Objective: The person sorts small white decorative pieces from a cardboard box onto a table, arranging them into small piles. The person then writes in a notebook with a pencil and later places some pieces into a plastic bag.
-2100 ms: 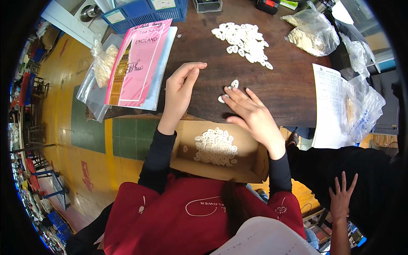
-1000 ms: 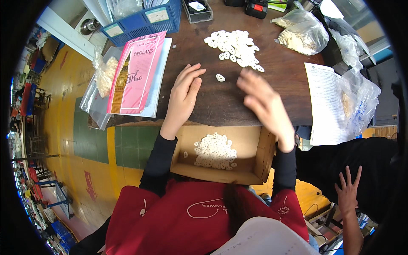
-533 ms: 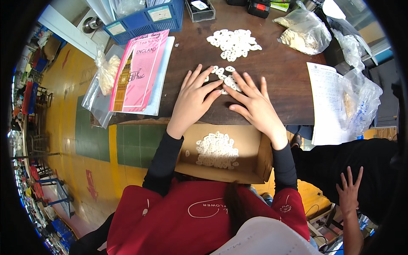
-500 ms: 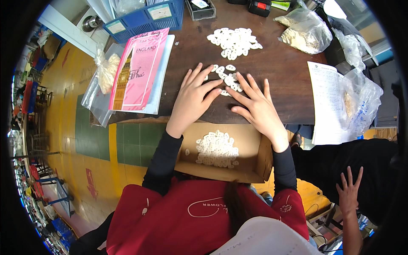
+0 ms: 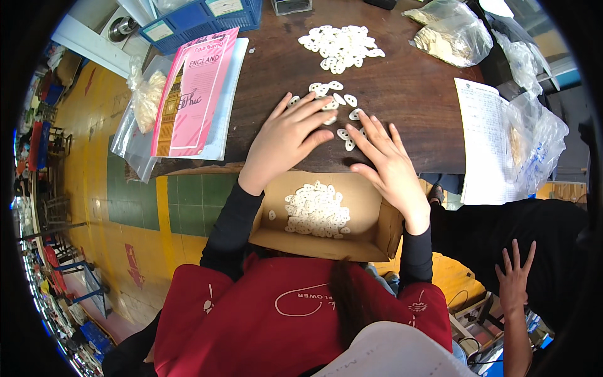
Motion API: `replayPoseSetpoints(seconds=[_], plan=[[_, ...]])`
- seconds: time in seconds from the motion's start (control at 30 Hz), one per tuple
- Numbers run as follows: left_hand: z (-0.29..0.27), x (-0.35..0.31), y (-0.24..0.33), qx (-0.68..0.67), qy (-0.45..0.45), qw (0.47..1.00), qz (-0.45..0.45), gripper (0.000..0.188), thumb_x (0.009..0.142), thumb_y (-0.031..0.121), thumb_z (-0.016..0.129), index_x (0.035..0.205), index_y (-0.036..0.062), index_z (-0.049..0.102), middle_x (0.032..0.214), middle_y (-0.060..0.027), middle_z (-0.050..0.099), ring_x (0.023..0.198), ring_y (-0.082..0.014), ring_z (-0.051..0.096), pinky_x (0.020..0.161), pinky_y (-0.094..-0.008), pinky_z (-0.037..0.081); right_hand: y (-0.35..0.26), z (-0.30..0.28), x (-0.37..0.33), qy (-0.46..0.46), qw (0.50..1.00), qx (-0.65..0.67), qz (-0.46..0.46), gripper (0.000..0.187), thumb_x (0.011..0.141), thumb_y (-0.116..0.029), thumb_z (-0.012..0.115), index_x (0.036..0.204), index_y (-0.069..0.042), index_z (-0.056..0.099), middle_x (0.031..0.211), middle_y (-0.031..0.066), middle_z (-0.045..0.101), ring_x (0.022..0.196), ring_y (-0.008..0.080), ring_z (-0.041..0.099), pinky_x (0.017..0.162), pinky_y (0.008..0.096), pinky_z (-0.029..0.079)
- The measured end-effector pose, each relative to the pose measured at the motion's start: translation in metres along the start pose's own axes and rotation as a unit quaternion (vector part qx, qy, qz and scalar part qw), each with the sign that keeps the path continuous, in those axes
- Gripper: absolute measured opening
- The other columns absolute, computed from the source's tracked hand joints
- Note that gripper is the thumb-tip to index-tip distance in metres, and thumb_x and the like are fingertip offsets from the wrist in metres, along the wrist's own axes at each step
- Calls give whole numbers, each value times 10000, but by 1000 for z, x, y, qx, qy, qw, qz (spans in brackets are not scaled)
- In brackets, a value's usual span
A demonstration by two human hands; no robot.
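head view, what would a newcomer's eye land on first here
Both hands lie flat on the dark wooden table, the left hand and right hand cupped around a few small white oval pieces. Below them, at the table's near edge, an open cardboard box holds a heap of the same pieces, and a bigger pile lies farther back. A pink booklet lies to the left.

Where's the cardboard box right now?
In the head view the cardboard box sits low and central at the near edge of the wooden table, just below the left hand and right hand.
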State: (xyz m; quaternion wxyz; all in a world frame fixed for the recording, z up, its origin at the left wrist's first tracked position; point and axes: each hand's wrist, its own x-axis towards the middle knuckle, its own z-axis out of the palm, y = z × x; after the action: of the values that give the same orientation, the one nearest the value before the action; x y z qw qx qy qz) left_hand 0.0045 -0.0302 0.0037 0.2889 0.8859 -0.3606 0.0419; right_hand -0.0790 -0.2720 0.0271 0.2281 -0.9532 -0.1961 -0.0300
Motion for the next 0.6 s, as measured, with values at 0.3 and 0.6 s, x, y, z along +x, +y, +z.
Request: replayPoseSetpoints(seconds=[0.3,0.6], plan=[[-3,-7,-13,-88,156,983,-33,245,1005,248,667,1153,81,767,1246,-64,742,1288,-289,626,1184,-530,352,17,7,71,53,990,-110,-69,571,1005,-502,577,1455,-151,593,1500,65,591,1443,275,493,1225,544,316],[4,-4,-5,-23,138,990,-37,254,1018,241,645,1173,80,766,1297,-74,719,1319,-295,598,1180,-500,375,35,3,67,68,990,-124,5,613,1005,-521,573,1486,-141,566,1550,80,541,1494,297,427,1245,580,248]])
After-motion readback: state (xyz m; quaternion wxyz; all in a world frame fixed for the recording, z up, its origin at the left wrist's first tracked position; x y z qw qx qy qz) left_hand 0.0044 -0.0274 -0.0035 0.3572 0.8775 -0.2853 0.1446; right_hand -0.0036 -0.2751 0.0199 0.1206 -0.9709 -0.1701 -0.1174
